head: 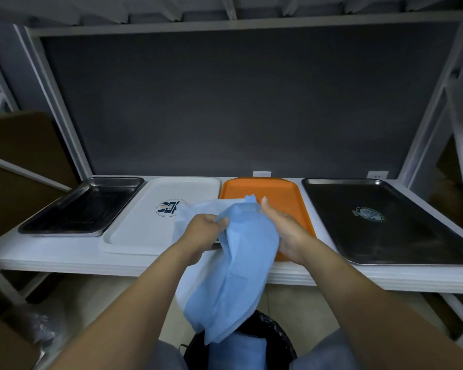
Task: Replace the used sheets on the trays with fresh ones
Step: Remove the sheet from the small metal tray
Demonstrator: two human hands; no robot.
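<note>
Head view: recorded white shelf [51, 252] carrying dark tray [412, 236], white tray [139, 231], orange tray [278, 190] between them. Found blue sheet [241, 263] bunched above orange tray, trailing toward black bin [278, 340] below. Noted left hand [201, 231] pinching sheet; right hand [286, 233] against it, grip indeterminable.

- Four trays: steel tray [91, 206], white tray [145, 232], orange tray [265, 188], dark tray [401, 236].
- Two hands: left hand [201, 228], right hand [284, 227].
- One blue sheet [241, 252] between the hands; more blue sheeting [238, 352] in the bin, too bunched to count.
- One black bin [281, 340].
- One white shelf [51, 253].
- Two white tabs [262, 174] [377, 174] at the back wall.
- Two round logos [170, 208] [369, 214].
</note>
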